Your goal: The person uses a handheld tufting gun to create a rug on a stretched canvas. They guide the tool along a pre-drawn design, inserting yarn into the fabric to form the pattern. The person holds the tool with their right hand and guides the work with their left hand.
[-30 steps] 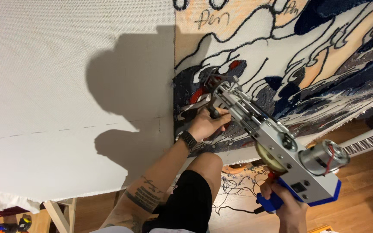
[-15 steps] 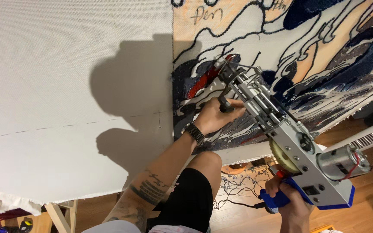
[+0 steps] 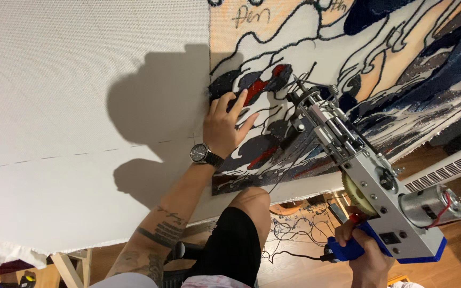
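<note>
My left hand point(image 3: 224, 124) lies flat with fingers spread on the stretched cloth point(image 3: 70, 96), at the left edge of the tufted rug design point(image 3: 380, 58) in dark blue, red, white and tan. A watch point(image 3: 201, 154) sits on that wrist. My right hand point(image 3: 359, 250) grips the blue handle of a tufting gun point(image 3: 369, 181), a grey metal body with a motor at its back. The gun's needle tip point(image 3: 301, 85) points at the cloth near a red patch, to the right of my left hand.
A white heater or fan grille point(image 3: 444, 170) stands at the right over a wooden floor point(image 3: 305, 256). A black cable runs from the gun's handle. My bent knee in black shorts point(image 3: 241, 234) is below the cloth. A wooden frame leg point(image 3: 70, 266) shows at the bottom left.
My left hand let go of the gun's front grip and moved left to press flat on the cloth. The gun swung slightly right, still held by my right hand.
</note>
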